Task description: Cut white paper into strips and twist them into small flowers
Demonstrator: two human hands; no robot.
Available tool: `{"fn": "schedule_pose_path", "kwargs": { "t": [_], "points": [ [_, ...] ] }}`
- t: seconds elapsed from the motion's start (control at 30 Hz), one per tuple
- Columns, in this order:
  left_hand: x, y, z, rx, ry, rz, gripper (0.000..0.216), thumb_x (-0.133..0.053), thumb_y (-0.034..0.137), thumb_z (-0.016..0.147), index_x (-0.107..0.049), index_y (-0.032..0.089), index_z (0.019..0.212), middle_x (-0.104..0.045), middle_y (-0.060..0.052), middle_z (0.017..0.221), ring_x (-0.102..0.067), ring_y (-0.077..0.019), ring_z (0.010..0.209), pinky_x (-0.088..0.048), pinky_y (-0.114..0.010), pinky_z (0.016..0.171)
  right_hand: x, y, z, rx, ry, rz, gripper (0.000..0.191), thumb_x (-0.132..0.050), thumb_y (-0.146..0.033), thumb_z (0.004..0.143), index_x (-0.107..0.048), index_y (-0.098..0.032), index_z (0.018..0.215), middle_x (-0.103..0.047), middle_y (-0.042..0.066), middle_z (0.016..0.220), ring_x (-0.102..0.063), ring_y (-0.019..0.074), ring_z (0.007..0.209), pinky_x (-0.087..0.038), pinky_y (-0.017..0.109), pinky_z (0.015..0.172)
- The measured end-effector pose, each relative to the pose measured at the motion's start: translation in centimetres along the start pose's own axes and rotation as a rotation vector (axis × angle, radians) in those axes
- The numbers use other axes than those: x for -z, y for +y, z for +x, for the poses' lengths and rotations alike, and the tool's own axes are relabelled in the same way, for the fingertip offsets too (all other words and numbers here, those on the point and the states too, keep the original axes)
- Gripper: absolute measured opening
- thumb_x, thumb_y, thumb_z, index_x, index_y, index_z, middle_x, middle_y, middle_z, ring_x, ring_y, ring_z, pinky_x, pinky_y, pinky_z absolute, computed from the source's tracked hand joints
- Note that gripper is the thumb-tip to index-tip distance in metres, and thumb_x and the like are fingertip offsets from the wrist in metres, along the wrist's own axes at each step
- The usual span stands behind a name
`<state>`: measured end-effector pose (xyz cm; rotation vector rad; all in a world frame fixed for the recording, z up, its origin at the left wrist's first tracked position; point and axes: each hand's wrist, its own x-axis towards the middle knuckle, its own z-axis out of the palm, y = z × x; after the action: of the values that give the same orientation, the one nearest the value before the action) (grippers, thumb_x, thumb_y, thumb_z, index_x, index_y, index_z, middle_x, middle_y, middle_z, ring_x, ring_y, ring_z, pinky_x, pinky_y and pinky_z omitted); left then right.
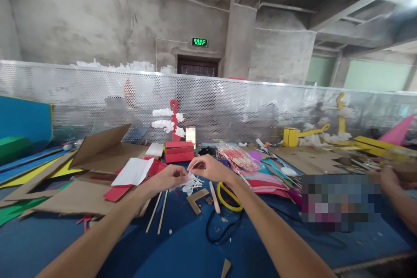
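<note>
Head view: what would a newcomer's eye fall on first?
Probably the left hand and right hand, close together mid-picture above white scraps on the blue table. Then the red hooked post with white tufts, rising above the red box beyond the hands, and the green exit sign glowing above the doorway.

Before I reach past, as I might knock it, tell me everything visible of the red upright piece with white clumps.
The red upright piece is slim, perhaps card, its rounded top showing a dark opening. White, cottony-looking clumps stick out both sides. It stands before the perforated metal panel, its foot at the red box; whether they join is unclear. The left hand and right hand are apart from it.
</note>
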<state>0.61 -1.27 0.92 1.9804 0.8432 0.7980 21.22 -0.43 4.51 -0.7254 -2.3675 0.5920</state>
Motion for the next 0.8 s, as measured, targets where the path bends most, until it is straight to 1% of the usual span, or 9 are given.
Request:
{"fn": "schedule_pose_path", "kwargs": {
  "t": [0.13, 0.33, 0.53, 0.8],
  "points": [
    [0.04, 0.05, -0.04, 0.01, -0.008, 0.014, 0.031, -0.059, 0.045, 0.077, -0.052, 0.015, 0.07, -0.044, 0.005, 0.056, -0.037, -0.0071, 0.047, -0.028, -0.021, 0.047, -0.02, 0.02, -0.04, -0.021, -0.028, 0.022, 0.016, -0.06, -0.026, 0.079, -0.067, -0.014, 0.088, -0.068, 0.005, 0.084, -0.061, 0.0141, 0.073, -0.047, 0.024, 0.069],
    [-0.09, -0.59, 0.18, 0.006, -0.013, 0.001, 0.027, -0.061, 0.042, 0.074, -0.056, 0.015, 0.075, -0.049, 0.004, 0.059, -0.04, -0.0074, 0.048, -0.029, -0.021, 0.047, -0.17, 0.03, 0.05, 0.01, 0.009, 0.001, 0.016, -0.058, -0.027, 0.081, -0.066, -0.014, 0.085, -0.066, 0.003, 0.077, -0.059, 0.0138, 0.07, -0.045, 0.023, 0.066],
    [-0.19, 0.18, -0.03, 0.01, -0.019, 0.014, 0.023, -0.06, 0.037, 0.077, -0.054, 0.015, 0.075, -0.048, 0.004, 0.059, -0.039, -0.0072, 0.049, -0.028, -0.02, 0.047, -0.34, 0.36, 0.12, -0.013, 0.041, -0.02, 0.015, -0.056, -0.027, 0.082, -0.064, -0.014, 0.083, -0.064, 0.003, 0.075, -0.058, 0.0128, 0.067, -0.044, 0.022, 0.063],
    [-0.08, -0.08, 0.05, -0.098, 0.01, 0.008, 0.025, -0.061, 0.039, 0.078, -0.056, 0.014, 0.078, -0.049, 0.003, 0.065, -0.042, -0.0084, 0.057, -0.033, -0.02, 0.054, -0.36, 0.51, 0.16, -0.036, 0.095, 0.011, 0.014, -0.056, -0.027, 0.081, -0.062, -0.014, 0.081, -0.062, 0.002, 0.073, -0.055, 0.0124, 0.066, -0.042, 0.022, 0.061]
  ]
}}
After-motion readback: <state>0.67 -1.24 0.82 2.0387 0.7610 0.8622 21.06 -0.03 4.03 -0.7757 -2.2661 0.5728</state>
